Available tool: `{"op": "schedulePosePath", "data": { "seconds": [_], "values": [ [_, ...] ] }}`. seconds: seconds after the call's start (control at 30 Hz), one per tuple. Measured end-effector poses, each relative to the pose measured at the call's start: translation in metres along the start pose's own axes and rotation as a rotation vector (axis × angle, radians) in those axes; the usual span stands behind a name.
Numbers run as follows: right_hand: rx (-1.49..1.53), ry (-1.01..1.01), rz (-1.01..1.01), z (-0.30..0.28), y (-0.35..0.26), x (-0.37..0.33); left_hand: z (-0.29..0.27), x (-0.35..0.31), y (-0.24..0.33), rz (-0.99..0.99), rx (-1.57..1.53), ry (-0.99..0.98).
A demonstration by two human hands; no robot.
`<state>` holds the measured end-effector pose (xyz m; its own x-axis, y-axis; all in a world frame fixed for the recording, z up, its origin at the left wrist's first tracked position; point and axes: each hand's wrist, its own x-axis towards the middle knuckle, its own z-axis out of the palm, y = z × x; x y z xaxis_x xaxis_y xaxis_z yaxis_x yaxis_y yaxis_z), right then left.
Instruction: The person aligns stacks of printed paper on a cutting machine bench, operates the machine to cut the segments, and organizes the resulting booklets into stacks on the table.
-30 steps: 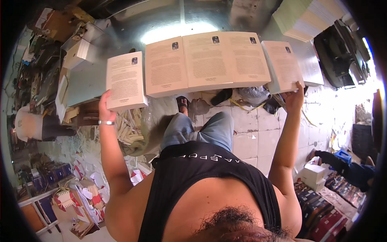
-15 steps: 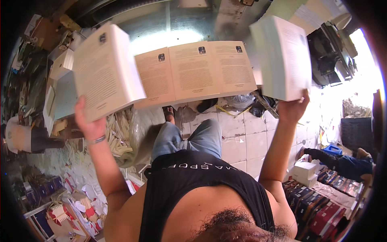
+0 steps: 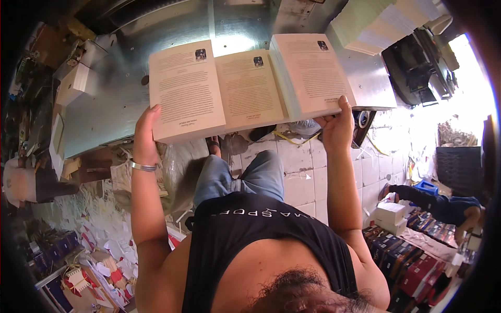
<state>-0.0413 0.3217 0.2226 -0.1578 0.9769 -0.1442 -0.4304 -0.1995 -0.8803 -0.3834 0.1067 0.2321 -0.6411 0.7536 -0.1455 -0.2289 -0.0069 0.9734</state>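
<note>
Black vest and blue jeans nearest. Left hand [image 3: 146, 136], fingers wrapped on the left end of a row of cream books [image 3: 245, 86]; right hand [image 3: 338, 124] clasps the right end, palm hidden. Books lie on the steel counter [image 3: 120, 99]. Paper stack [image 3: 383, 21] beyond, cut off.

Three book stacks are counted along the table [image 3: 104, 112] edge: a left stack [image 3: 185, 88], a middle stack [image 3: 250, 88] and a right stack [image 3: 313, 73]. Two hands are counted: left [image 3: 145, 138], right [image 3: 336, 128]. One bracelet [image 3: 143, 167] is worn.
</note>
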Motion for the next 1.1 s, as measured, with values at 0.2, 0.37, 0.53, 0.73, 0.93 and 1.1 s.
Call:
{"op": "schedulePosePath", "data": {
  "seconds": [0.2, 0.37, 0.53, 0.73, 0.93, 1.1],
  "values": [
    [-0.572, 0.035, -0.016, -0.009, -0.021, 0.0, -0.015, 0.006, 0.002, -0.117, 0.168, -0.041],
    [-0.69, -0.124, -0.11, -0.011, -0.022, 0.001, -0.017, 0.005, -0.012, -0.132, -0.043, -0.065],
    [-0.678, -0.158, -0.143, -0.017, -0.014, 0.008, -0.017, 0.005, -0.011, -0.138, -0.033, -0.036],
    [-0.429, -0.006, 0.1, -0.048, 0.017, 0.009, -0.022, 0.005, -0.029, -0.216, -0.208, -0.135],
    [0.312, -0.096, 0.464, -0.029, 0.055, -0.018, -0.049, 0.008, -0.083, -0.251, -0.266, 0.008],
    [0.425, -0.039, 0.288, -0.018, 0.078, -0.023, -0.047, 0.011, -0.087, -0.22, -0.335, -0.04]
  ]
}}
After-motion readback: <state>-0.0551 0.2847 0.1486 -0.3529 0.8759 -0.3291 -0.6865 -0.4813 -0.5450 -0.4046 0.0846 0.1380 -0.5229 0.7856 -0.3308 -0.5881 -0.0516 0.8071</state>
